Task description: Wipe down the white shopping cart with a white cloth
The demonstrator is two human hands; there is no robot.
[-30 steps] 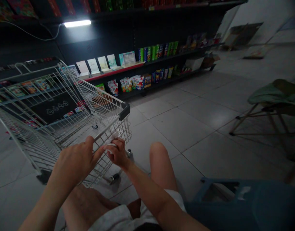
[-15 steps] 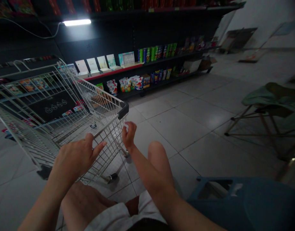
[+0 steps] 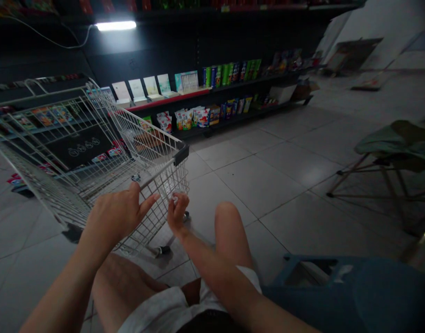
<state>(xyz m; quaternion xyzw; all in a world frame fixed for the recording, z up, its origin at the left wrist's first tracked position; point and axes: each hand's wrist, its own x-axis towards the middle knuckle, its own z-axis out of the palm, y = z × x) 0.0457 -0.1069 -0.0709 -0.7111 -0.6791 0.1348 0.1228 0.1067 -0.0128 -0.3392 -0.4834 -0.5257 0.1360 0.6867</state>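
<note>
A white wire shopping cart stands on the tiled floor in front of my knees. My left hand rests on the cart's handle bar, fingers stretched out and apart. My right hand is just right of it, beside the cart's end grid, with its fingertips pinched on a small whitish thing that I cannot make out. My bare knee rises below the right hand.
Dark shelves with cards, boxes and snack bags run along the back. A folding chair with green cloth stands at the right. A blue plastic stool or crate sits at the lower right. A tube light glows overhead.
My right hand left the handle bar, rose to the cart's right corner, then dropped back down beside the grid, still pinching the small white thing. The left hand stayed on the bar.
</note>
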